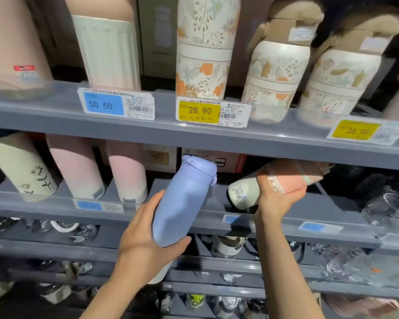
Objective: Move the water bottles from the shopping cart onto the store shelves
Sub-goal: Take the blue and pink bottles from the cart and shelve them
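My left hand (pixel 145 231) grips the lilac bottle (pixel 182 201) low, tilted before the middle shelf (pixel 274 223); my right hand (pixel 275 196) holds the pink-and-cream bottle (pixel 270 183) lying sideways (base toward me). I'd stand each upright in the gap, labels forward

The bottle (pixel 184 201) in the left hand (pixel 145 240) is plain periwinkle blue, lid included. The one (pixel 272 183) gripped by the right hand (pixel 274 199) is cream at its base and salmon pink further up (a barcode sticker sits on the cream part). The shelf rails (pixel 286 143) are grey. Price tags: blue "50 50" (pixel 104 104), yellow "28.90" (pixel 199 110). Upper-shelf bottles (pixel 203 65) are cream with orange leaf prints.
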`<control>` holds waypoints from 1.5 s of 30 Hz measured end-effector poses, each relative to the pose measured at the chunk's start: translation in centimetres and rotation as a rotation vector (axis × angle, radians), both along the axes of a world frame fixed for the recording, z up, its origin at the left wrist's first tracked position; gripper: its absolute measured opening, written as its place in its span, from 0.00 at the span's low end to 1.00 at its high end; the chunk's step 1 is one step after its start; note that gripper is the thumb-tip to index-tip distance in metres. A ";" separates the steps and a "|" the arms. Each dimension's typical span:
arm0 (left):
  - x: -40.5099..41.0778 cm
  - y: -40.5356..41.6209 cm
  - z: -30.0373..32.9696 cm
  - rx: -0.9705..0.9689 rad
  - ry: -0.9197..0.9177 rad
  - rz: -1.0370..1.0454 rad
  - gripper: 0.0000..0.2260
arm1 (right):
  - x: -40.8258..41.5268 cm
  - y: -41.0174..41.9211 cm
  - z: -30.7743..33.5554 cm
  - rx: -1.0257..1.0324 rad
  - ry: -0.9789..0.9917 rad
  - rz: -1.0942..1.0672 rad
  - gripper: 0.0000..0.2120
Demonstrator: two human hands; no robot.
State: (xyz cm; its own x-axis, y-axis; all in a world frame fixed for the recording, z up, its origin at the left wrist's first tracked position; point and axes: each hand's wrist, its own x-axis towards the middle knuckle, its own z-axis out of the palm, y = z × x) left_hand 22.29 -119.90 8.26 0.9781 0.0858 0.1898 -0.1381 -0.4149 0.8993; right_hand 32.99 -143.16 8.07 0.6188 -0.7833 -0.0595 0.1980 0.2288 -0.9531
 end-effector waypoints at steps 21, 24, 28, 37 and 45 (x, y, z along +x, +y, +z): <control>0.3 0.2 -0.2 -0.087 -0.044 0.006 0.40 | -1.8 -4.1 0.5 -0.619 0.051 0.553 0.35; 0.3 0.1 -0.4 -0.091 -0.036 -0.017 0.40 | -2.2 -4.2 0.3 -0.606 0.107 0.582 0.33; -0.2 0.2 -0.8 -0.089 -0.048 -0.042 0.40 | -5.1 -2.8 0.5 -0.634 0.061 0.295 0.43; 0.6 -1.6 -1.8 -0.070 -0.042 -0.004 0.45 | -11.5 10.4 1.3 -0.188 0.034 0.862 0.25; 0.3 -0.2 -2.5 -0.025 -0.127 -0.174 0.42 | -11.0 12.4 1.4 -0.091 0.057 0.832 0.32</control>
State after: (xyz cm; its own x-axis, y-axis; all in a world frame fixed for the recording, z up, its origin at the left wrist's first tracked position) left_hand 22.55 -120.05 5.78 0.9469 -0.0759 0.3125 -0.3187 -0.3529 0.8797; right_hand 21.94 -130.80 9.46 0.9949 -0.0757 -0.0674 -0.0510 0.2007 -0.9783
